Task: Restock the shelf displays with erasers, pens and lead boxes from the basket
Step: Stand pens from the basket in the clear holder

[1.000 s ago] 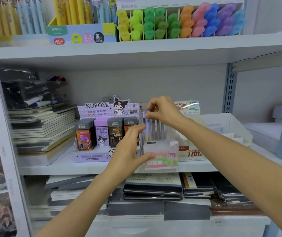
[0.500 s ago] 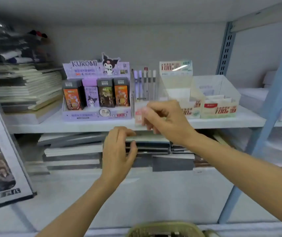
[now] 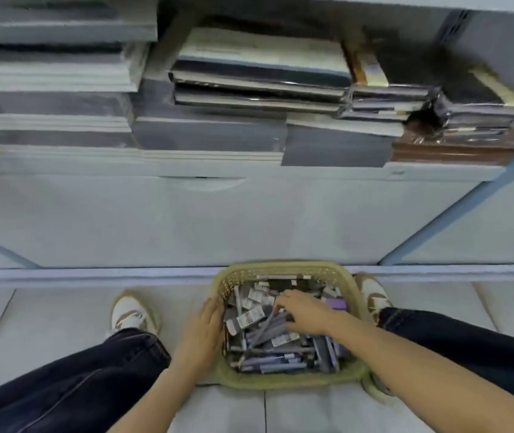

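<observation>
A yellow-green woven basket (image 3: 283,382) stands on the floor between my feet. It is full of grey and purple pens (image 3: 276,365) and small lead boxes (image 3: 251,317), with a purple box (image 3: 336,304) at its right side. My left hand (image 3: 202,334) rests flat against the outside of the basket's left rim. My right hand (image 3: 307,312) is inside the basket with its fingers spread over the pile, touching pens and boxes. The picture is blurred, and I see nothing lifted by either hand.
Stacks of wrapped notebooks (image 3: 258,76) fill the low shelf above. A white shelf front panel (image 3: 249,220) and blue uprights (image 3: 455,214) stand just behind the basket. My shoes (image 3: 132,314) and dark trouser legs flank the basket on the tiled floor.
Both hands left the pen display on the shelf and dropped to the basket. The view tilted from the shelf down to the floor.
</observation>
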A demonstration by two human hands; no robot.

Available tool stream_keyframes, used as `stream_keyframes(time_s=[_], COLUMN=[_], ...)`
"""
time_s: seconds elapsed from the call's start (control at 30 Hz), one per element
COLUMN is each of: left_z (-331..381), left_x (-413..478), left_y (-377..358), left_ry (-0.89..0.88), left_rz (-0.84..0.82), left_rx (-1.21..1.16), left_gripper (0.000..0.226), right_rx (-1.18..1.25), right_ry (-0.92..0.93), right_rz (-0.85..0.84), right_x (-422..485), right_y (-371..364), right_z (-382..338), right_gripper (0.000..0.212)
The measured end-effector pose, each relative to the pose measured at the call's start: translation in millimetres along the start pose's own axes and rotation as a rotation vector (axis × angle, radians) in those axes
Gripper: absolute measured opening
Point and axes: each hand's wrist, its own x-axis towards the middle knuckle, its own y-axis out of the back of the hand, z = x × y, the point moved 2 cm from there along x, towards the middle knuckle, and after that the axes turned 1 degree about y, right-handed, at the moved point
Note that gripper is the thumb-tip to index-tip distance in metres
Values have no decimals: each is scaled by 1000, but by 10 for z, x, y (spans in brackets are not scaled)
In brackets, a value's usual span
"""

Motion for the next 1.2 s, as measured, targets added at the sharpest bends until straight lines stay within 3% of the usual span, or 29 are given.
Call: stream_keyframes(time_s=[0.1,0.17,0.27,0.43,0.6,0.77,0.9,0.97,1.03,1.13,1.2], left_z=[-13,12,32,67,136,430,691,724,706,634,553], left_x=[-53,-79,-76,-48,11,222,413,448,442,385,329], left_y=[-18,1,-7,60,229,504,452,375,335,342,378], left_ry=[-38,-28,-25,-10,-29,-225,-262,-186,-148,-185,-162], left_rz=[101,164,162,147,190,276,35,-102,-213,-281,-278], left_rx=[-87,-122,-115,-133,-139,-197,-77,-37,-150,-236,-302], left_gripper=[53,51,49,43,34,40,67,52,28,26,26], right_rx=[-35,-42,-83,-207,-60,-14,83,178,230,365,488], right_ry=[-23,-87,-101,59,67,93,188,230,212,90,6], right_rz=[66,113,97,-70,-116,-123,-245,-274,-325,-435,-403], right_x=[85,113,145,142,100,132,150,148,134,89,31], right_y=[-396,-531,-586,-553,-308,282,471,545,607,722,853], right_z=[39,78,143,193,237,209,-89,-207,-235,-117,44], right_gripper=[60,63,56,41,25,17,24,19,19,35,52])
